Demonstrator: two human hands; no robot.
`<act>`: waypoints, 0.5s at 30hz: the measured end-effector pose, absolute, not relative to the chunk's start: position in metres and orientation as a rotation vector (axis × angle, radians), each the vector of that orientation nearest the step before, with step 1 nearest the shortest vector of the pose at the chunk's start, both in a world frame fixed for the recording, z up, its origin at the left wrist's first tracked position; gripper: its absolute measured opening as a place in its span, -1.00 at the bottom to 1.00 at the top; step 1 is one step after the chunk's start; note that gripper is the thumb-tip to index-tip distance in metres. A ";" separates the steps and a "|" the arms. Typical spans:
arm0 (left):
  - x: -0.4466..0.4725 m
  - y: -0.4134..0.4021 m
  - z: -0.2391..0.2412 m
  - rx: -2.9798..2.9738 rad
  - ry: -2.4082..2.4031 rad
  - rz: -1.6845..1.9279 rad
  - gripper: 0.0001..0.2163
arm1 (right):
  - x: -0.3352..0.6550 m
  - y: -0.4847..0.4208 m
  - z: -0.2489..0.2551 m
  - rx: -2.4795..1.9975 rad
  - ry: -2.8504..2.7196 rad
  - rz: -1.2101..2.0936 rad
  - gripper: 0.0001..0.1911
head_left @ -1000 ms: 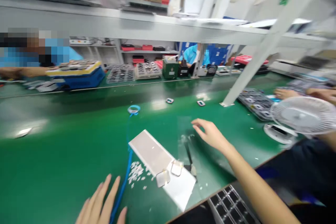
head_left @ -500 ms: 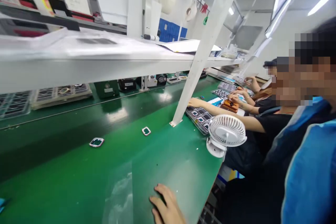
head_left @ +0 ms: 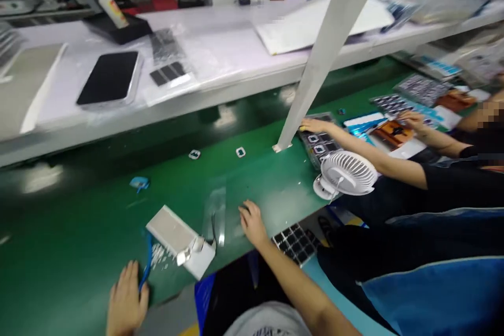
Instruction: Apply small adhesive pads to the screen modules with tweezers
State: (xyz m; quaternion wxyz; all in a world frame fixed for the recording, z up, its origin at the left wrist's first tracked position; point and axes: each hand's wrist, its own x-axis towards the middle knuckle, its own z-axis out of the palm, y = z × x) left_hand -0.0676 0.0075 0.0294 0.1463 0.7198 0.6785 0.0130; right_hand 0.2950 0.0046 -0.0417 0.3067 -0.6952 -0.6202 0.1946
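Observation:
My left hand (head_left: 125,298) lies flat on the green bench near its front edge, fingers together and stretched out, touching a blue cord (head_left: 146,268). My right hand (head_left: 251,222) rests palm down on the green surface, fingers spread, beside a clear plastic sheet (head_left: 216,211) with a dark thin tool on it. Between the hands lies a white rectangular plate (head_left: 173,233) with small clear pieces and white scraps (head_left: 158,256) at its near end. Neither hand holds anything.
A small white fan (head_left: 346,174) stands to the right, next to a co-worker's arm (head_left: 378,160) over a parts tray (head_left: 319,143). Two small framed parts (head_left: 194,155) lie farther out. A black tray (head_left: 296,242) sits at the bench edge. A shelf carries a phone (head_left: 108,77).
The view swung right toward the co-workers, then back and higher, now looking down from farther above. My right hand has settled flat by the plastic sheet; my left stays at the blue cord.

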 end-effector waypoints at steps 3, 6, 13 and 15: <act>-0.084 -0.011 0.021 2.009 1.988 -0.085 -0.24 | 0.326 -0.012 -0.038 -1.898 -1.642 0.587 -0.73; -0.089 -0.013 0.007 1.969 2.009 -0.127 -0.27 | 0.365 -0.033 -0.034 -2.061 -1.621 0.524 -0.62; -0.093 -0.015 0.001 1.920 2.013 -0.101 -0.32 | 0.382 -0.051 -0.046 -2.221 -1.732 0.327 -0.46; -0.097 -0.016 -0.003 1.914 2.012 -0.081 -0.33 | 0.381 -0.050 -0.049 -2.218 -1.763 0.289 -0.45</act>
